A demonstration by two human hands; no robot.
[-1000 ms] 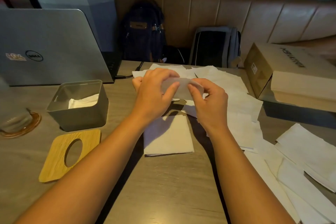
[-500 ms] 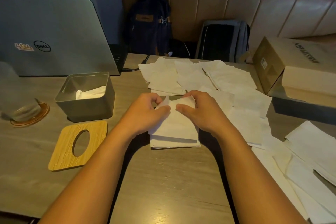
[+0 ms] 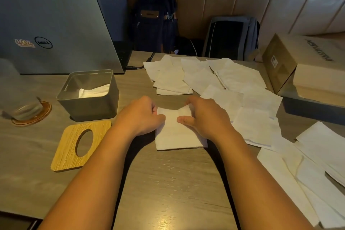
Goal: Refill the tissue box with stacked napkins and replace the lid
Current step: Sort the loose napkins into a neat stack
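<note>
A small stack of folded white napkins lies on the wooden table in front of me. My left hand and my right hand press on the top napkin from either side, fingers curled on its edges. The grey tissue box stands open to the left with a few napkins inside. Its wooden lid with an oval hole lies flat on the table in front of the box.
Several loose napkins are spread behind and to the right of the stack. A grey laptop stands at the back left, a glass on a coaster at the far left, a cardboard box at the right. Two backpacks sit on the bench.
Both hands came down from holding a napkin in the air and laid it on the stack, where they now press it flat. The camera tilted down slightly.
</note>
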